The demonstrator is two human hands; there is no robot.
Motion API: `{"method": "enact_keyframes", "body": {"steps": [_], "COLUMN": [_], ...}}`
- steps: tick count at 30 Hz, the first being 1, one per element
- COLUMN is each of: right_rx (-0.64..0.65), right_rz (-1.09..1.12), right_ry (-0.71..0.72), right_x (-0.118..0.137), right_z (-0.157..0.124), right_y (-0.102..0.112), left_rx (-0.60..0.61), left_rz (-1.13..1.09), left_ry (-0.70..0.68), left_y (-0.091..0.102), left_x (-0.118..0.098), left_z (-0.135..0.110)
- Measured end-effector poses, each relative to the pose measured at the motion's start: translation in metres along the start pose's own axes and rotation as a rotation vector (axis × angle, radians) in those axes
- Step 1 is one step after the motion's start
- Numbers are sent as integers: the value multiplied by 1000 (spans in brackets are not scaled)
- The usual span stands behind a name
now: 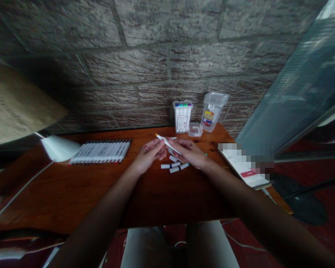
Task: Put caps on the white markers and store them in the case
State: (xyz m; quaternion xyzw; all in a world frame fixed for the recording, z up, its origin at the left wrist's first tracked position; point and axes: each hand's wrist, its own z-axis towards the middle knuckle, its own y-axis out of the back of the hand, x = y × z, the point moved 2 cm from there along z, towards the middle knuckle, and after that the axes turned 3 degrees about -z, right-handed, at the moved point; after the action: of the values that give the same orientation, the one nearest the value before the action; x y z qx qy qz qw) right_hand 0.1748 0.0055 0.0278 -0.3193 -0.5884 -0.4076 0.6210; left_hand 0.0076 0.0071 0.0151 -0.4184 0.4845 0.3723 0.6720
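Observation:
A white marker [171, 145] with an orange end slants between my two hands above the table. My left hand [152, 153] has its thumb and fingers closed around the marker near the orange end. My right hand [192, 152] grips the barrel farther down, its thumb lying along it. Another white piece shows just behind the fingers, mostly hidden. Under my hands lie several loose white markers [179, 168], some partly covered by my right hand. Reddish marks show on my left fingers.
A row of markers [100, 152] lies at left beside a lamp [58, 148]. Against the brick wall stand a clear case of markers [182, 121], a clear lid [195, 130] and a tall clear box [212, 111]. A white box or book [245, 169] lies at the right edge.

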Motion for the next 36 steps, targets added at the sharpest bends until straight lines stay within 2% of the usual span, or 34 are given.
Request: {"method": "enact_keyframes", "body": {"steps": [6,15,22,32,36], "right_rx": [57,23,0,-40,-65], "right_rz": [-37,-114,-66,-220,-199], "right_ry": [34,23,46,101,84], "right_x": [0,-4,-3,-5,-5], "right_z": [0,1,1,2,2], "right_y": [-4,0,-3,0,0], "left_rx": [54,49,33,19,17], "left_rz": [78,108,138,146,174], "left_ry": [-3,-23,-27,-31,-46], "left_y": [1,-2,2,-2,-3], "left_x": [0,-2,2,0,1], "left_z": [-1,0,0,0,1]}}
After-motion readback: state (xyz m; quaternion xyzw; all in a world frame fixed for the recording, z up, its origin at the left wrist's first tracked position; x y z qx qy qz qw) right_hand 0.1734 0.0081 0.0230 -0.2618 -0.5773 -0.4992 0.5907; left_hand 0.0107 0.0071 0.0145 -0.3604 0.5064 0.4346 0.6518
